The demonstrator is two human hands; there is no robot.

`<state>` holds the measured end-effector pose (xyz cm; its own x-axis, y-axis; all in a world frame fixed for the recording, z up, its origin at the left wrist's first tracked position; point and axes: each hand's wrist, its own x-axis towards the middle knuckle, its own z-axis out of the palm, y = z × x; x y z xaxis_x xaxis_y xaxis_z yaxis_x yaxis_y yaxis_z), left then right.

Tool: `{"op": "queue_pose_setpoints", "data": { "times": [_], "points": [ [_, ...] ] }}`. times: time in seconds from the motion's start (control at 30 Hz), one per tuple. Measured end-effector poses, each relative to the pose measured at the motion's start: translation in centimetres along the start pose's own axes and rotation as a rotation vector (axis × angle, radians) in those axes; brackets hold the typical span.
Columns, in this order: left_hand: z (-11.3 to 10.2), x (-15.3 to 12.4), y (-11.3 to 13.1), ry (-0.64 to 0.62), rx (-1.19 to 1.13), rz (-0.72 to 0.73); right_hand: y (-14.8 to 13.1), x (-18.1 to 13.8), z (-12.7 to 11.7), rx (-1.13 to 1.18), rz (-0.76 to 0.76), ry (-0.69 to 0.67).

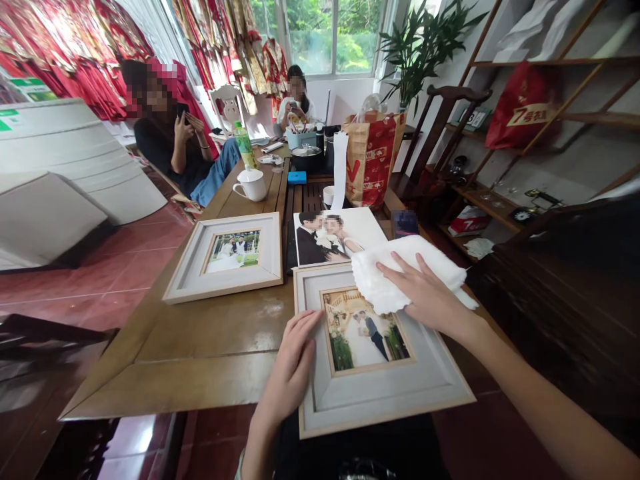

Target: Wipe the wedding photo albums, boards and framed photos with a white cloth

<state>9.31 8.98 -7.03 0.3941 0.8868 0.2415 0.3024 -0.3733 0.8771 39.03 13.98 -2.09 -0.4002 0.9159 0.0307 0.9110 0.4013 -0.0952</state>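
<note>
A pale picture frame [390, 407] with a light wood rim and a couple's photo lies partly on the table, its near end reaching over the table edge toward my lap. My left hand [295, 357] is closed about its left side, fingertips on the inner border. On the frame's upper right part rests a white cloth [370, 277], folded and fluffy. Flat on top of this cloth is my right hand [425, 290], fingers spread. Just beyond, a frameless couple's picture [367, 230] touches the far end of the frame. A second pale frame [193, 277] lies to the left.
The wooden table [200, 380] also bears a white lidded cup [251, 185], a green-labelled bottle [244, 143], a blue box [297, 177] and a red-brown paper bag [373, 160]. Two people sit at its left and far sides. A wooden chair [437, 127] and shelves stand right.
</note>
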Motion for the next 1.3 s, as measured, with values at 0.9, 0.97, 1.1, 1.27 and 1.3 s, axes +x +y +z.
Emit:
{"op": "queue_pose_setpoints", "data": {
  "times": [0.9, 0.97, 1.1, 1.27, 1.3],
  "points": [
    [0.0, 0.0, -0.2, -0.010, 0.013, 0.016, 1.4, 0.4, -0.9, 0.240, -0.240, -0.046],
    [0.0, 0.0, -0.2, -0.011, 0.011, 0.018, 2.0, -0.3, -0.6, 0.220, -0.207, -0.003],
    [0.0, 0.1, -0.3, -0.010, 0.013, 0.008, 2.2, -1.1, 0.5, 0.276, -0.151, 0.099],
    [0.0, 0.1, -0.3, -0.004, 0.031, 0.013, 0.7, -3.9, 0.8, 0.396, -0.203, 0.036],
    [0.0, 0.1, -0.3, -0.002, 0.033, 0.012, 0.3, -5.1, 0.7, 0.413, -0.210, 0.011]
  ]
}}
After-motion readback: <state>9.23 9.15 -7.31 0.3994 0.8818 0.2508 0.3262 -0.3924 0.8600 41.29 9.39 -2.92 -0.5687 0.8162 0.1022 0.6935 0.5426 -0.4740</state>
